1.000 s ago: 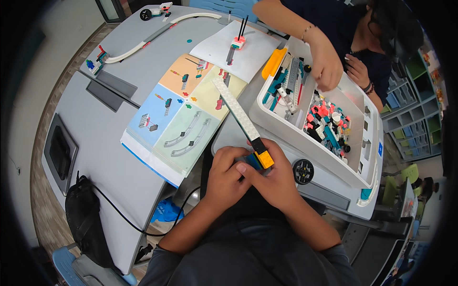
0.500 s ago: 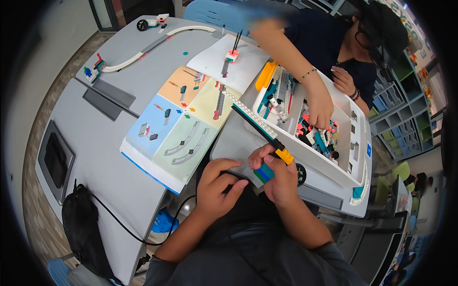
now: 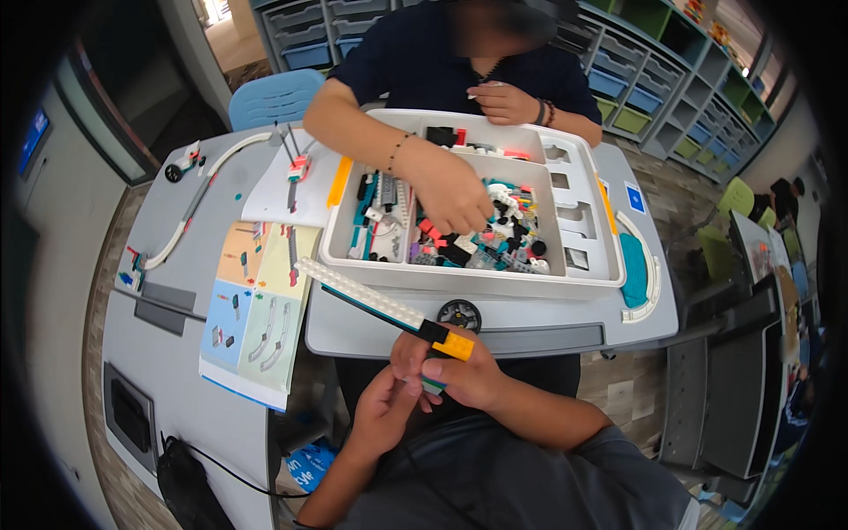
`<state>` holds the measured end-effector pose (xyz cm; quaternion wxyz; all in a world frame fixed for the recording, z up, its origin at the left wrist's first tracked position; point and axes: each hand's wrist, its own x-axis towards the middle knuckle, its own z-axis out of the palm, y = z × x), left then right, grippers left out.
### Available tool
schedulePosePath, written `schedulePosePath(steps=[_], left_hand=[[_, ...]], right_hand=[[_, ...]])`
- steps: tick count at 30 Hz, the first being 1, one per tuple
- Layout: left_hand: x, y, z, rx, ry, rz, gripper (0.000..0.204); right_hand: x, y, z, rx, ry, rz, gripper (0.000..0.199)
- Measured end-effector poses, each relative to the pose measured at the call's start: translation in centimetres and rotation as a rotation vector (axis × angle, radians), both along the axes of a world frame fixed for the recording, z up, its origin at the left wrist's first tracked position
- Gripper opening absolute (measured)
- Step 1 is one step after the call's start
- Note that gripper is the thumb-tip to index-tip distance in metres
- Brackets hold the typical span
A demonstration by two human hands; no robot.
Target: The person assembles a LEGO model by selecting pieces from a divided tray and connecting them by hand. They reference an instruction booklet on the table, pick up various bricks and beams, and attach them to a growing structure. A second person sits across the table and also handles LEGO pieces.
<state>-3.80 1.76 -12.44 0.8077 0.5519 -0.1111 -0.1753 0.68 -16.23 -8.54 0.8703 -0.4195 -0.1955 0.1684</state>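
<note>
A toy brick model (image 3: 375,299), with a long white studded arm, teal and black beneath, slants up and left from my hands. Black and yellow bricks (image 3: 452,345) sit at its near end, with blue, green and grey bricks below, mostly covered by fingers. My right hand (image 3: 470,378) is closed round this near end. Just to its left, my left hand (image 3: 380,413) has thumb and fingers pinched at the lower bricks; the exact contact is partly hidden. A black wheel (image 3: 459,315) lies on the table just beyond my right hand.
A white sorting tray (image 3: 521,284) of loose bricks stands ahead; a co-worker's hand (image 3: 455,196) reaches into it. An open instruction booklet (image 3: 256,314) lies left. Curved white track (image 3: 190,212) runs behind it. A black bag (image 3: 190,486) with a cord hangs at the lower left.
The view has swung to the right. My left hand has come in to the model's lower bricks, its fingers now pinched. The co-worker's hand stays in the tray.
</note>
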Motion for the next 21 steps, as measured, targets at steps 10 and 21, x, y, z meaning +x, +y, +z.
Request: schedulePosePath(steps=[10,21], left_hand=[[-0.1,-1.9,0.4,0.107,-0.084,0.032,0.01],[1.9,0.7,0.0,-0.264,-0.034,0.265,0.023]], right_hand=[[-1.5,-2.4,0.3,-0.148,-0.114,-0.059,0.012],[0.3,2.1,3.1,0.051,-0.182,-0.057,0.029]])
